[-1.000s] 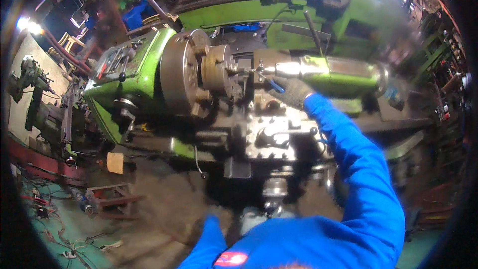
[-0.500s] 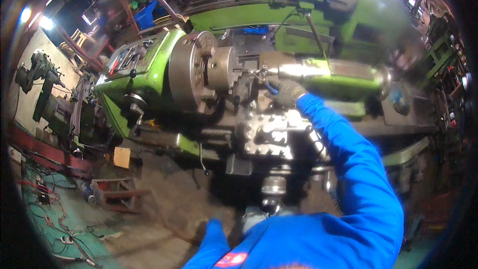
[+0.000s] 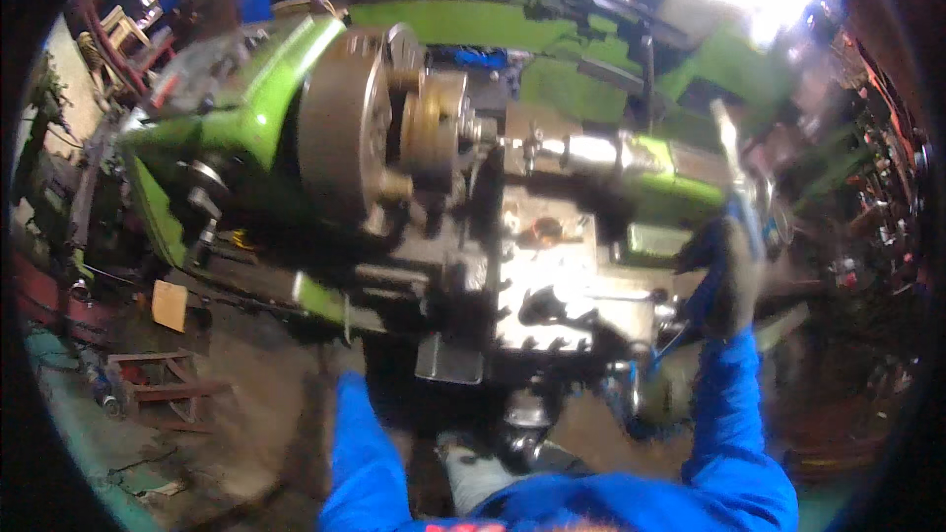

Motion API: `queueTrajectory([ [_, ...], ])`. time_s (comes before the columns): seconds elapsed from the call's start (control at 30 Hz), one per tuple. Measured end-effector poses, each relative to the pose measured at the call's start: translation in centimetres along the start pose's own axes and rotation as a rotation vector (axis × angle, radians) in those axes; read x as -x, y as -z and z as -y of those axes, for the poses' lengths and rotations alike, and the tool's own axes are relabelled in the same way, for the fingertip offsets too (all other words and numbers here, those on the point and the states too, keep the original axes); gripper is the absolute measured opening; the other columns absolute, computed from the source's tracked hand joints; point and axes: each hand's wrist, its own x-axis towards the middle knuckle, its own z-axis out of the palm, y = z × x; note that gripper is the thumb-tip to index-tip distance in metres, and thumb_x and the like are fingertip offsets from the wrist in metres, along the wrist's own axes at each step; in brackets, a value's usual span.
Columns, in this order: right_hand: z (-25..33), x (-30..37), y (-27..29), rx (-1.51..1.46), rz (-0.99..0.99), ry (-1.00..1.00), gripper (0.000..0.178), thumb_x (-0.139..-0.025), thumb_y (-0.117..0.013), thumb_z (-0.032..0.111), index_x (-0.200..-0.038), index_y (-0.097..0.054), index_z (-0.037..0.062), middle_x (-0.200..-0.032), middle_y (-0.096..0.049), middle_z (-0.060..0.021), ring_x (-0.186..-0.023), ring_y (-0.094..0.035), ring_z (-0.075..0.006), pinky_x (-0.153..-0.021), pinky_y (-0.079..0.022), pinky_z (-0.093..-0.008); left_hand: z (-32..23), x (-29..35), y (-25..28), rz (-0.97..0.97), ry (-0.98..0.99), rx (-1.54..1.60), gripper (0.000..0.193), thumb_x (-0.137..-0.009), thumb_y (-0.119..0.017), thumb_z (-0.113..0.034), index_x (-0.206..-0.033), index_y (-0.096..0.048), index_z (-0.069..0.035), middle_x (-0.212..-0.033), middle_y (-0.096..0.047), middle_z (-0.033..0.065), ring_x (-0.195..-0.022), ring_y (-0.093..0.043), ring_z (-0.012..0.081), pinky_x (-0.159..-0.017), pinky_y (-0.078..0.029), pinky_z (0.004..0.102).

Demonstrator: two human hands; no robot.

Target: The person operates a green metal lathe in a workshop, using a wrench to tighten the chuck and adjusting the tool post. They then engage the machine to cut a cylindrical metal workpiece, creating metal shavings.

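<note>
My right hand [image 3: 736, 281], in a grey glove, is closed round a blue-handled tool [image 3: 730, 143] with a pale shaft pointing upward. It is blurred, so the tool's exact kind does not show. The hand is beside the tailstock [image 3: 680, 172] of a green lathe, near its handwheel [image 3: 776, 217]. Lower left, my left hand [image 3: 347, 363] is at a lever [image 3: 347, 320] below the lathe bed; blur hides its fingers. A round workpiece [image 3: 434, 128] sits in the large chuck [image 3: 340, 128]. Facing it is a small tool held in the tailstock's tapered end [image 3: 591, 151].
The bright metal carriage [image 3: 547, 296] stands between me and the spindle line. A crank handle [image 3: 204, 199] juts from the green headstock [image 3: 251, 108]. More green machinery [image 3: 443, 25] is behind. A reddish metal frame [image 3: 168, 389] stands on the floor at left.
My right hand has drawn back from the tool by the workpiece to the tailstock's right end, carrying the blue-handled tool. My left hand has reached forward to the lever. The view has shifted right.
</note>
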Motion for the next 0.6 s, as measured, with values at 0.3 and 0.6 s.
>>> queueTrajectory([
  [0.3, -1.3, 5.4, -6.8, 0.679, 0.044, 0.281, 0.064, -0.091, -0.071, 0.019, -0.146, -0.046, 0.0001, -0.131, -0.062, -0.0211, -0.114, -0.063, -0.0282, -0.099, -0.049, -0.0382, 4.4, -6.2, -3.6, 0.37, 0.266, 0.168, 0.041, -0.092, -0.065, -0.051, -0.101, -0.063, -0.011, -0.082, -0.063, 0.0074, -0.075, -0.057, 0.0273, -0.066, -0.046, 0.0414],
  [0.6, 1.6, 6.7, -6.0, 0.703, 0.191, 0.089, 0.101, -0.072, -0.087, 0.039, -0.153, -0.037, 0.003, -0.13, -0.059, -0.0208, -0.12, -0.057, -0.0335, -0.104, -0.044, -0.0429, -2.1, -3.1, 4.2, 0.329, 0.444, 1.583, 0.028, -0.093, -0.067, -0.046, -0.094, -0.065, -0.018, -0.07, -0.055, -0.0015, -0.056, -0.053, 0.0099, -0.046, -0.044, 0.0273],
])
